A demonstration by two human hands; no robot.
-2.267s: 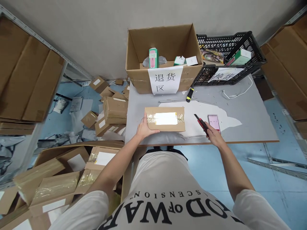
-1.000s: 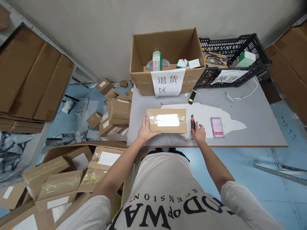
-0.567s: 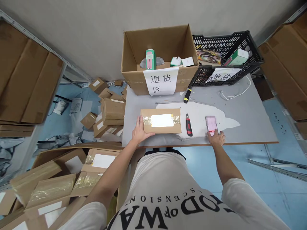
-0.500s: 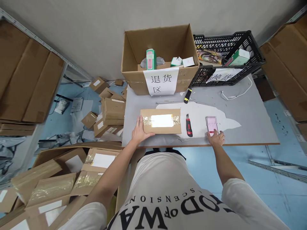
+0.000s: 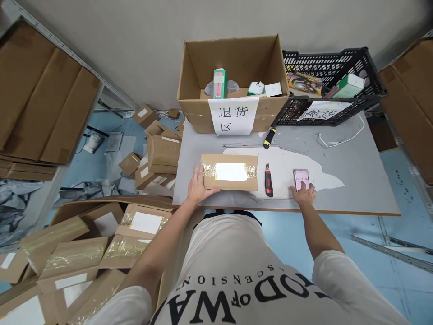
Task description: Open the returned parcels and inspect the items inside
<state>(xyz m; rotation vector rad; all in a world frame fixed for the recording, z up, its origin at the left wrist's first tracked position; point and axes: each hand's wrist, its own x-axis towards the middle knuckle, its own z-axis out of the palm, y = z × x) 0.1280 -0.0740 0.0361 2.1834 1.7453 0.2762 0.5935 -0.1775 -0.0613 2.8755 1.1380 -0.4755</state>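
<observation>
Black crate (image 5: pixel 288 111) just beside a large open carton (image 5: pixel 196 115); white cable (image 5: pixel 337 144) nearby

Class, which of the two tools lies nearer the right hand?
The red and black cutter beside the taped parcel; the yellow and black tool lies farther off.

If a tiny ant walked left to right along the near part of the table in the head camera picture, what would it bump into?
Left hand → taped cardboard box → red-and-black cutter → phone.
</observation>
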